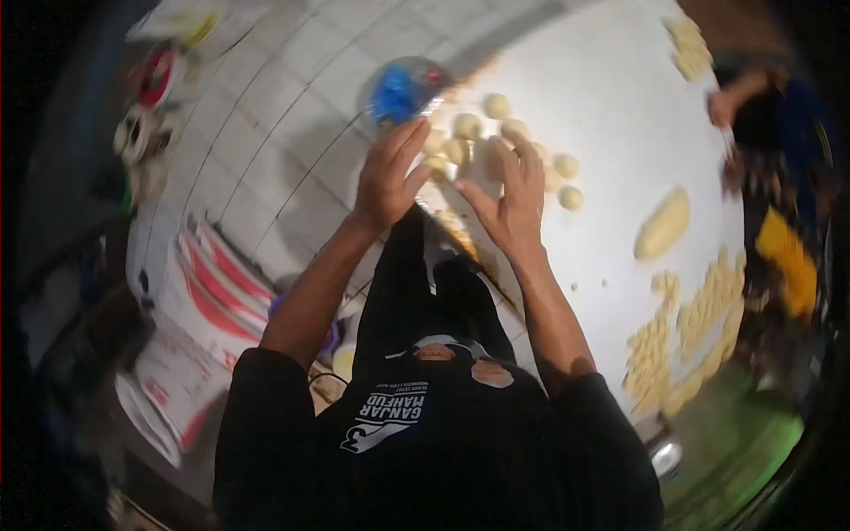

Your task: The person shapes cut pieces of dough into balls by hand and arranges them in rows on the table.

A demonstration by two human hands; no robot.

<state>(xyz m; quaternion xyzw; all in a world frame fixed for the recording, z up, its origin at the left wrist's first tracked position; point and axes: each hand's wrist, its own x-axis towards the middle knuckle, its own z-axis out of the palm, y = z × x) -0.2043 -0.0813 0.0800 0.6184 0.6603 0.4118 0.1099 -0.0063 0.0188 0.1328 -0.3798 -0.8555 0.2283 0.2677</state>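
Several pale dough balls (498, 106) lie in a group near the corner of the white table (575, 71). My left hand (388, 177) is at the table's edge, its fingers stretched out beside the leftmost balls. Over the right part of the group is my right hand (513, 196), thumb apart from the fingers, its fingertips at a dough ball (514, 130). Whether that ball is touched or held cannot be made out. More balls (571, 197) sit just right of my right hand.
A long dough piece (663, 223) and many small dough pieces (649, 354) lie on the table's right side. Another person's hand (722, 108) is at the far right edge. Past the corner is a blue object (392, 94); red-and-white sacks (217, 292) stand at left.
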